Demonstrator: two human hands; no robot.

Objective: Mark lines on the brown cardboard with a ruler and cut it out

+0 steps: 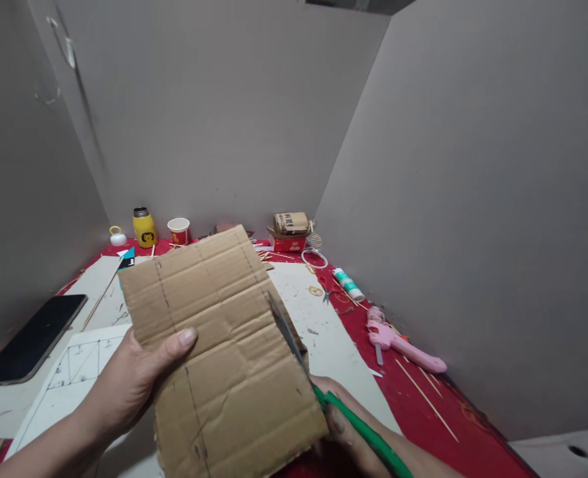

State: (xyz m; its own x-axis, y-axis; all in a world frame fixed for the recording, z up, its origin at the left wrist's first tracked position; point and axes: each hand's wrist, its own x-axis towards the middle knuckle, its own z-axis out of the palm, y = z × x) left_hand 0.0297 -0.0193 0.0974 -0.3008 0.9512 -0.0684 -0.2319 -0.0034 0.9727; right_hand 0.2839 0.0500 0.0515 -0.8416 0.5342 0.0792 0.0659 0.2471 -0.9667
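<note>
Left fingers (187, 338): clamped on cardboard (218, 318) | right fingers (341, 425): curled round green scissors (361, 425)

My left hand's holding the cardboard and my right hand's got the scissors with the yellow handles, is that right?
Not quite: in the head view, the scissors are green-handled, not yellow. Your left hand does hold the cardboard, and your right hand the scissors.
</note>
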